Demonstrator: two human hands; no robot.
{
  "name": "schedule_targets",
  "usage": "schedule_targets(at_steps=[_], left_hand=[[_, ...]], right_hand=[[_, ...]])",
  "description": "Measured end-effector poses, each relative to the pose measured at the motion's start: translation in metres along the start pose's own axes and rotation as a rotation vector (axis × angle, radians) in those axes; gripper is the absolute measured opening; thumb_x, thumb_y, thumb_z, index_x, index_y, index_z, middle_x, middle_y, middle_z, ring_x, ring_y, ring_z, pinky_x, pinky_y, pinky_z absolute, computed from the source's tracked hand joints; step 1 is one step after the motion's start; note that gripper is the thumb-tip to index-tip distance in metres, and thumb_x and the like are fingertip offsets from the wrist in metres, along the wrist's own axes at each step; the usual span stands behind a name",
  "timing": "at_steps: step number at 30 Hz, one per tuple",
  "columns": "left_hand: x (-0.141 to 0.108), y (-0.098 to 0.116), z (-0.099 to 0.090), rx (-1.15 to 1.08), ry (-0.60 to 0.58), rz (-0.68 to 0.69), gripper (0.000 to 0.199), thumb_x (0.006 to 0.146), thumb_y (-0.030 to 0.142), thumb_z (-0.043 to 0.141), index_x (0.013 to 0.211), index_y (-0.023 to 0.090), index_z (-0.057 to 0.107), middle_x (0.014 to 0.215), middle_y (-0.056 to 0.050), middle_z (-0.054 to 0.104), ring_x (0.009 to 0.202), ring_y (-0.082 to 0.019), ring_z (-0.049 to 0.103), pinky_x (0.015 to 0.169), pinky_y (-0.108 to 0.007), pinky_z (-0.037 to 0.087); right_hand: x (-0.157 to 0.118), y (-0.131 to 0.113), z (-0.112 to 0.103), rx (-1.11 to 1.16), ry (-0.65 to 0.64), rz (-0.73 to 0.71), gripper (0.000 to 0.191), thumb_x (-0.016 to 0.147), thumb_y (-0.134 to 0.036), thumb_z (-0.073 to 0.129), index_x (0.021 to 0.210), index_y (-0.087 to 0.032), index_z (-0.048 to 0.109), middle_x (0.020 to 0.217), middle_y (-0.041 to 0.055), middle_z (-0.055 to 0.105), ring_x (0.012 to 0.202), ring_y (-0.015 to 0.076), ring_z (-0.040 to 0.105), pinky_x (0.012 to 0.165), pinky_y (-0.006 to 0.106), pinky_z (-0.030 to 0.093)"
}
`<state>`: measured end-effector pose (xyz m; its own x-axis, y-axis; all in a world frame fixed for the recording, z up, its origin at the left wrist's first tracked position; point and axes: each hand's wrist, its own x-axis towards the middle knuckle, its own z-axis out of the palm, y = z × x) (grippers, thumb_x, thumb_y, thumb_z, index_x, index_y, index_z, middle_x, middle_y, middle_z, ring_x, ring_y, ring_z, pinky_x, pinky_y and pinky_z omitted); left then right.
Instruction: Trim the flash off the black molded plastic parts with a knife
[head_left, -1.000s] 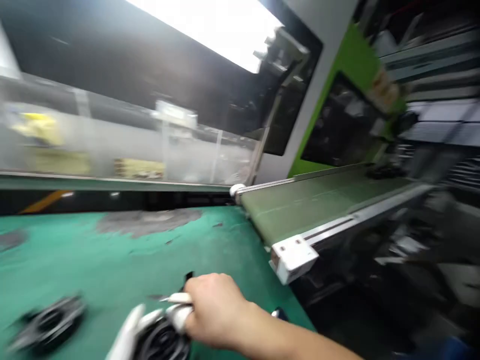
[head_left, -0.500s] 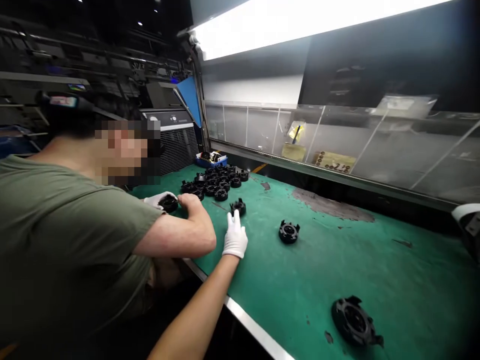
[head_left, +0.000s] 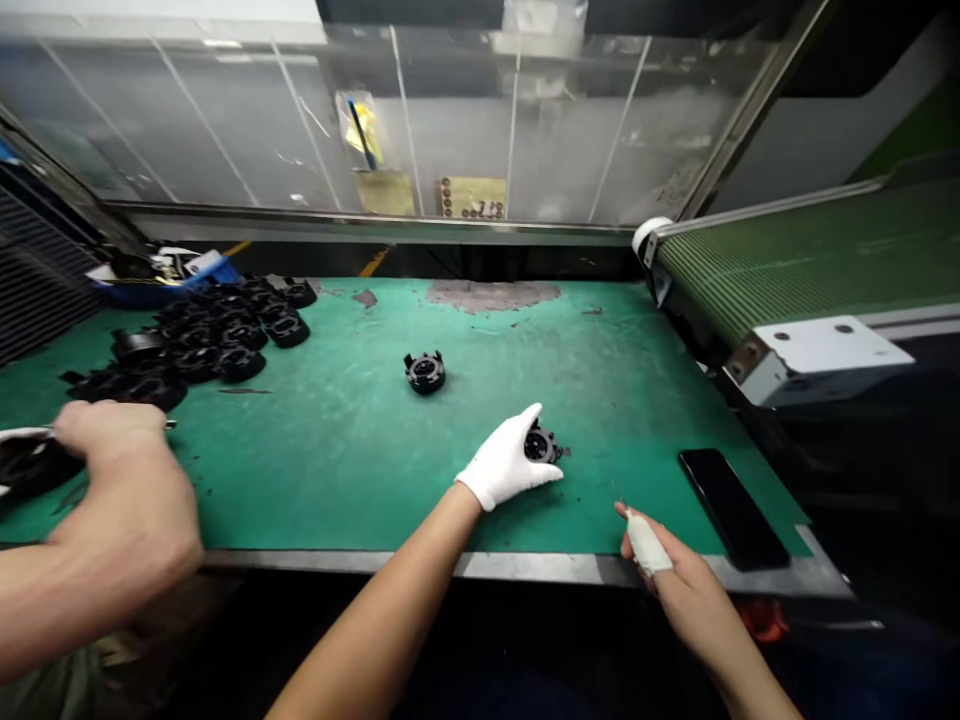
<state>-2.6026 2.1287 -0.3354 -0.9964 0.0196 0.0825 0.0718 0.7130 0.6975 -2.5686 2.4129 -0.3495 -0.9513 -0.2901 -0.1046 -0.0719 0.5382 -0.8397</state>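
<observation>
My left hand (head_left: 504,462), in a white glove, curves its thumb and fingers round a black round plastic part (head_left: 538,447) with clip-like tabs, low over the green mat. In my bare right hand (head_left: 679,565), at the table's front edge, is a slim tool with a whitish wrapped handle (head_left: 646,543) and a thin metal tip. The tip is blurred, so I cannot tell its kind. Beyond my left hand, another black round part (head_left: 425,372) lies on the mat with its tabs up.
Several like parts (head_left: 217,330) are heaped at the left, before a blue bin (head_left: 161,285). A co-worker's arm (head_left: 124,490) reaches in at left, near a black part. A phone (head_left: 731,508) lies at right, beside a green conveyor belt (head_left: 810,260). A clear partitioned panel (head_left: 457,130) stands behind.
My view has swung right. My left hand has left the part near the heap and moved right to another one. My right hand with its tool has come into view.
</observation>
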Motion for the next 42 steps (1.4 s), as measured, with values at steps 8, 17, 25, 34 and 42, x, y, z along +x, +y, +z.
schedule_targets(at_steps=[8,17,25,34,42], left_hand=[[-0.068,0.009,0.024,-0.013,-0.015,-0.032,0.097,0.075,0.042,0.083,0.155,0.021,0.032,0.153,-0.011,0.049,0.14,-0.029,0.049,0.121,-0.045,0.039],[-0.067,0.011,0.031,-0.027,-0.008,-0.016,0.094,0.074,0.041,0.083,0.153,0.019,0.036,0.152,-0.012,0.05,0.139,-0.028,0.051,0.121,-0.043,0.04],[-0.06,0.003,-0.035,0.18,-0.358,0.115,0.091,0.078,0.032,0.075,0.158,0.027,0.031,0.166,-0.006,0.031,0.153,-0.029,0.031,0.126,-0.043,0.031],[-0.092,-0.03,-0.072,0.086,-0.072,-0.106,0.109,0.076,0.061,0.079,0.16,0.02,0.023,0.167,-0.012,0.026,0.154,-0.031,0.028,0.128,-0.046,0.026],[-0.078,-0.019,0.004,-0.078,0.127,-0.1,0.098,0.073,0.048,0.087,0.153,0.022,0.035,0.152,-0.013,0.05,0.14,-0.03,0.051,0.121,-0.045,0.04]], right_hand=[[-0.007,-0.021,-0.011,-0.333,-0.354,-0.223,0.045,0.101,-0.028,0.042,0.143,-0.027,0.058,0.137,0.0055,0.067,0.121,0.0231,0.065,0.105,0.039,0.051],[0.027,-0.03,-0.022,-0.967,-0.243,-0.224,0.049,0.096,-0.025,0.045,0.143,-0.032,0.059,0.109,0.0056,0.077,0.084,0.0313,0.075,0.062,0.043,0.059],[0.042,-0.018,-0.048,-0.588,-0.162,-0.27,0.041,0.098,-0.032,0.047,0.134,-0.026,0.066,0.134,0.002,0.07,0.121,0.0247,0.067,0.103,0.041,0.056],[0.041,-0.031,-0.006,-0.458,-0.345,-0.376,0.042,0.098,-0.026,0.045,0.135,-0.026,0.065,0.135,0.0042,0.069,0.12,0.0255,0.068,0.099,0.041,0.058],[0.06,-0.063,0.018,-0.78,-0.425,-0.495,0.043,0.1,-0.032,0.043,0.138,-0.034,0.063,0.121,0.0033,0.075,0.097,0.0273,0.074,0.074,0.039,0.06]])
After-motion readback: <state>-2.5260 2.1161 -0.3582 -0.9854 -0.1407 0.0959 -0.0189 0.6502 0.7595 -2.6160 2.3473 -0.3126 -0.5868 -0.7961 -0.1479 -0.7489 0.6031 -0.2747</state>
